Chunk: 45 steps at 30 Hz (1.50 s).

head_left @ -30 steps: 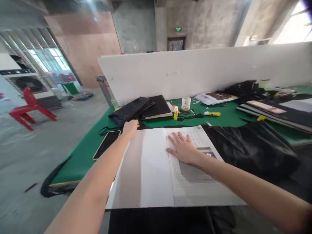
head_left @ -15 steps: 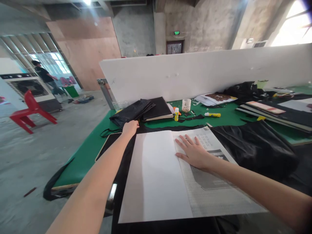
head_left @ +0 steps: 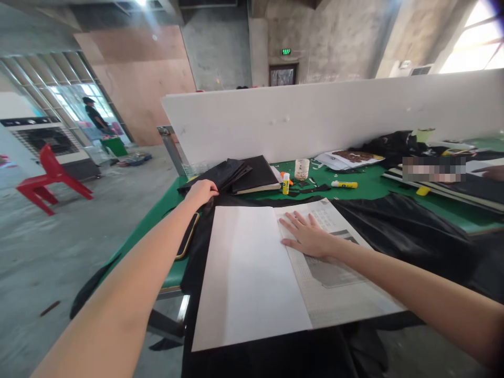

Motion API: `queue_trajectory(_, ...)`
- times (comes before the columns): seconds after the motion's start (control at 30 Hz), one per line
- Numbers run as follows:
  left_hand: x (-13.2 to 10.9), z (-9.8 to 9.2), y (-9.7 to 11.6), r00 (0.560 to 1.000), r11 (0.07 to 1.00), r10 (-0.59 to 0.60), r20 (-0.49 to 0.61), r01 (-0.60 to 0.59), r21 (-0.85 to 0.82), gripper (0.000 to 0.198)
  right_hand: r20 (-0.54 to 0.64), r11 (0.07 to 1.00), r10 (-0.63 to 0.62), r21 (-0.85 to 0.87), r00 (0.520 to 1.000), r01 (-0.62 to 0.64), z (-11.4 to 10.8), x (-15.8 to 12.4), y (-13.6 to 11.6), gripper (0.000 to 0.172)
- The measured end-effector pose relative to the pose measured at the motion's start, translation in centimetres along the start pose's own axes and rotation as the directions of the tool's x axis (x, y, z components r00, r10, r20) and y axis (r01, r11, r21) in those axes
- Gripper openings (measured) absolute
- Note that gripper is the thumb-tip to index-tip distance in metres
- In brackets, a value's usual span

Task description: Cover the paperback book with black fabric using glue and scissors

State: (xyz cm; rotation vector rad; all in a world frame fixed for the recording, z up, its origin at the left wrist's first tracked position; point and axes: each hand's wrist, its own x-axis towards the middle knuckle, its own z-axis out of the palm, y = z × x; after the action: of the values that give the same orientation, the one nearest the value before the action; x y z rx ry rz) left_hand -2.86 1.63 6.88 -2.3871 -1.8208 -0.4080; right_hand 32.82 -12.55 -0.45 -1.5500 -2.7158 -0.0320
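An open large-format book or folded sheet lies in front of me, with a blank white page (head_left: 252,273) on the left and a printed page (head_left: 346,299) on the right. It rests on black cloth (head_left: 405,226), which looks like thin leather or fabric and sticks out around it. My left hand (head_left: 201,192) is closed on the cloth's far left edge, fingers pinched together. Flat on the upper part of the printed page, my right hand (head_left: 309,235) has its fingers spread. A phone (head_left: 187,239) lies partly under the cloth, below my left wrist.
Behind the book are a black hardcover book (head_left: 255,176), folded black material (head_left: 220,177), a glue stick (head_left: 285,184), a plastic cup (head_left: 301,169) and a yellow tube (head_left: 344,185). A white board (head_left: 315,121) stands along the green table (head_left: 134,236). Another person's hand (head_left: 494,173) is at right.
My left hand has moved slightly left and up, drawing the black cloth with it over part of the phone. The book has shifted slightly away from me, under my right hand.
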Motion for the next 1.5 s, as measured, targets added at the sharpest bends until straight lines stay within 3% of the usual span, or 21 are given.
queue_trajectory(0.2,0.1,-1.8,-0.8,1.0,0.999,-0.024,-0.017,0.024,0.039,0.016,0.011,0.999,-0.043,0.015,0.999,0.043,0.1,2.5,0.2,0.08)
queue_trajectory(0.4,0.2,-1.9,-1.5,0.994,0.989,-0.104,-0.043,0.108,0.098,0.015,0.001,0.998,-0.064,0.027,0.998,0.064,0.1,4.2,0.1,0.08)
queue_trajectory(0.73,-0.6,-1.6,-1.6,0.988,0.985,-0.134,-0.075,0.141,0.102,0.013,-0.052,0.996,-0.07,0.042,0.996,0.072,0.2,1.7,1.2,0.077)
queue_trajectory(0.87,-1.1,-1.3,-1.1,0.983,0.987,-0.153,-0.102,0.157,0.04,0.009,-0.059,0.997,-0.062,0.037,0.996,0.064,0.3,1.2,1.5,0.075)
queue_trajectory(0.97,-2.5,-1.7,-0.3,0.969,0.984,-0.178,-0.169,0.175,-0.035,0.02,-0.053,0.998,-0.049,0.039,0.997,0.051,0.5,1.3,1.5,0.075)
queue_trajectory(1.03,-5.0,-2.6,0.7,0.949,0.979,-0.203,-0.24,0.188,-0.083,0.034,-0.055,0.998,-0.045,0.042,0.998,0.047,0.6,1.4,1.5,0.075)
queue_trajectory(1.1,-9.3,-3.8,2.0,0.931,0.971,-0.227,-0.286,0.194,-0.141,0.038,-0.061,0.998,-0.047,0.043,0.997,0.05,0.6,1.4,1.5,0.076)
queue_trajectory(1.13,-12.2,-4.2,2.6,0.923,0.963,-0.24,-0.301,0.187,-0.195,0.038,-0.065,0.998,-0.048,0.042,0.997,0.05,0.6,1.3,1.5,0.077)
queue_trajectory(1.17,-15.5,-4.4,3.3,0.909,0.912,-0.291,-0.298,0.17,-0.373,0.038,-0.068,0.998,-0.048,0.04,0.997,0.05,0.6,1.3,1.4,0.077)
queue_trajectory(1.23,-22.5,-3.8,4.4,0.843,0.757,-0.485,-0.231,0.273,-0.594,0.035,-0.061,0.998,-0.044,0.034,0.997,0.047,0.5,1.4,1.3,0.077)
queue_trajectory(1.3,-29.1,-1.6,5.0,0.72,0.581,-0.684,-0.118,0.439,-0.685,0.034,-0.039,0.999,-0.023,0.029,0.999,0.024,0.4,1.5,1.1,0.076)
queue_trajectory(1.37,-34.0,1.7,5.3,0.634,0.396,-0.773,0.034,0.524,-0.754,0.035,-0.033,0.999,-0.022,0.028,0.999,0.023,0.3,1.9,0.5,0.072)
queue_trajectory(1.43,-36.6,5.2,5.5,0.642,0.281,-0.746,0.175,0.542,-0.792,0.038,-0.072,0.996,-0.083,0.033,0.994,0.086,0.1,2.5,-0.4,0.066)
queue_trajectory(1.5,-37.4,8.0,5.6,0.646,0.209,-0.717,0.262,0.558,-0.803,0.043,-0.116,0.986,-0.156,0.048,0.981,0.162,0.0,3.3,-1.6,0.065)
